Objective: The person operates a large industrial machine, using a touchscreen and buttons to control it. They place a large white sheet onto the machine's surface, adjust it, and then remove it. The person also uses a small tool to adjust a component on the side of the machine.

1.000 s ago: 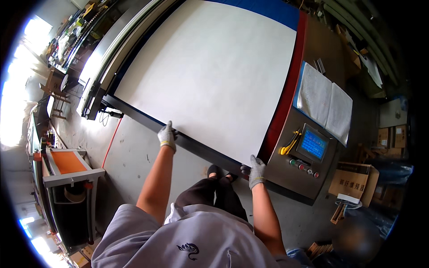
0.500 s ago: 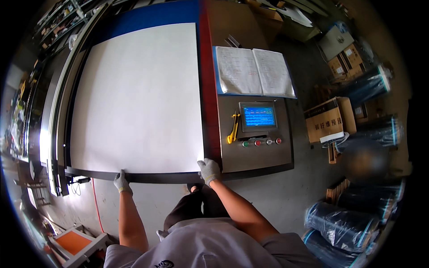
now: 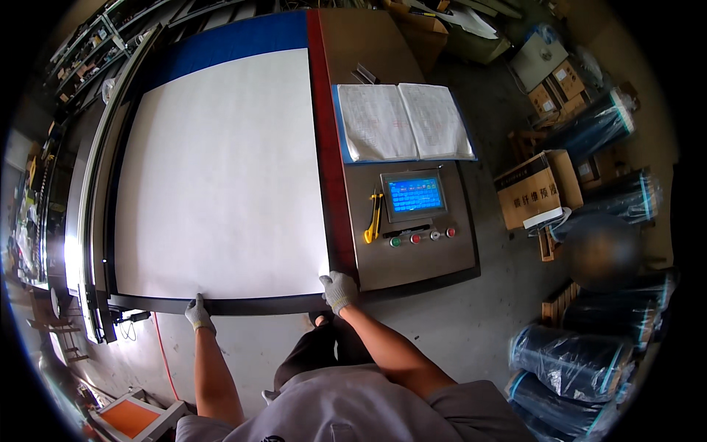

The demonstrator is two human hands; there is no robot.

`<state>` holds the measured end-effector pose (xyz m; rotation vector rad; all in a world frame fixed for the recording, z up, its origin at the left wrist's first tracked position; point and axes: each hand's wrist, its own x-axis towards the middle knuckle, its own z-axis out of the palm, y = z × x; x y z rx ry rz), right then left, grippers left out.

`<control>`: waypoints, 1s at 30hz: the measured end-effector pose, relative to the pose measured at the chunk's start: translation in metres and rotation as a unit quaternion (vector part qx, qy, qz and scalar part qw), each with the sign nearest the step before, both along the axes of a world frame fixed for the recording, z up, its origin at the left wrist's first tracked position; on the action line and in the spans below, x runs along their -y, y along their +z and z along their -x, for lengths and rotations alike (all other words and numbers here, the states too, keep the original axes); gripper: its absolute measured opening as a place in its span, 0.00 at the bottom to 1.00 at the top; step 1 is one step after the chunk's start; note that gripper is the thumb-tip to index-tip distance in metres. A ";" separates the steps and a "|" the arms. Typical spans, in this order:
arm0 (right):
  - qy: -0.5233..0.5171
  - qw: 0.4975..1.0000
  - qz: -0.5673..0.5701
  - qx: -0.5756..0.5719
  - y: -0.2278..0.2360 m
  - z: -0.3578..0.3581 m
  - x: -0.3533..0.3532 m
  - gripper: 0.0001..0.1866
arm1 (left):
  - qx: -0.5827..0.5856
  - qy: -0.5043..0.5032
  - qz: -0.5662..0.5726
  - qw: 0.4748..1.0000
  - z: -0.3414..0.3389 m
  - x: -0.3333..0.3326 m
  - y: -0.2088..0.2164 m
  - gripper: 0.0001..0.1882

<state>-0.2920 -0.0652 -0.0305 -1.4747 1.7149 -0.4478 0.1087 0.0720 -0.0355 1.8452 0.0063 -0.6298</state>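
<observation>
A large white sheet (image 3: 224, 177) lies flat over the blue bed (image 3: 243, 44) of a machine table. My left hand (image 3: 199, 313), in a grey knit glove, grips the sheet's near edge left of its middle, thumb on top and the other fingers hidden below. At the near right corner my right hand (image 3: 339, 290), gloved alike, is closed on the sheet beside the dark red strip (image 3: 335, 184). A black rail (image 3: 258, 305) runs along the table's front, under both hands.
Right of the strip, a metal panel holds an open binder (image 3: 405, 121), a lit screen (image 3: 414, 196), a yellow cutter (image 3: 373, 217), a black marker (image 3: 406, 230) and several buttons. A long metal rail (image 3: 99, 177) borders the left side. Plastic-wrapped rolls (image 3: 571, 361) and a cardboard box (image 3: 534, 190) stand at right.
The view has shifted, so the table, sheet and both hands sit slightly lower in the picture. Each hand keeps its place at the sheet's near edge.
</observation>
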 end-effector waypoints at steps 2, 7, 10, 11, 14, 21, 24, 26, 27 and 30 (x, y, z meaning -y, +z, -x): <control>0.003 1.000 0.012 0.003 -0.001 0.000 0.001 0.14 | 0.003 0.008 0.005 1.000 0.002 0.001 0.001 0.13; 0.001 1.000 -0.004 0.011 0.004 -0.001 0.001 0.14 | -0.011 -0.013 0.003 1.000 -0.002 0.000 0.002 0.12; 0.016 1.000 -0.011 -0.015 0.011 -0.003 0.004 0.15 | -0.011 0.001 0.005 1.000 -0.009 -0.004 -0.004 0.12; 0.014 1.000 -0.008 -0.014 0.013 -0.003 0.003 0.15 | -0.014 -0.010 0.004 1.000 -0.011 -0.006 -0.005 0.12; 0.003 0.997 -0.075 0.012 0.028 -0.004 0.006 0.15 | -0.020 -0.020 0.007 1.000 -0.014 -0.008 -0.006 0.12; -0.059 0.988 0.145 0.001 0.022 0.041 0.008 0.14 | -0.056 -0.047 0.015 0.997 -0.010 -0.001 0.006 0.12; -0.136 0.926 0.333 -0.116 0.038 0.099 0.030 0.11 | -0.043 -0.042 -0.005 0.998 -0.002 -0.005 0.016 0.16; -0.197 0.924 0.279 -0.171 0.040 0.148 0.045 0.14 | -0.022 -0.057 -0.043 0.997 0.011 -0.003 0.021 0.21; -0.196 0.926 0.253 -0.199 0.043 0.167 0.053 0.17 | 0.004 -0.072 -0.072 0.995 0.021 0.000 0.028 0.23; -0.144 0.908 0.302 -0.254 0.043 0.216 0.072 0.25 | 0.087 -0.150 -0.059 0.983 0.079 0.030 0.050 0.25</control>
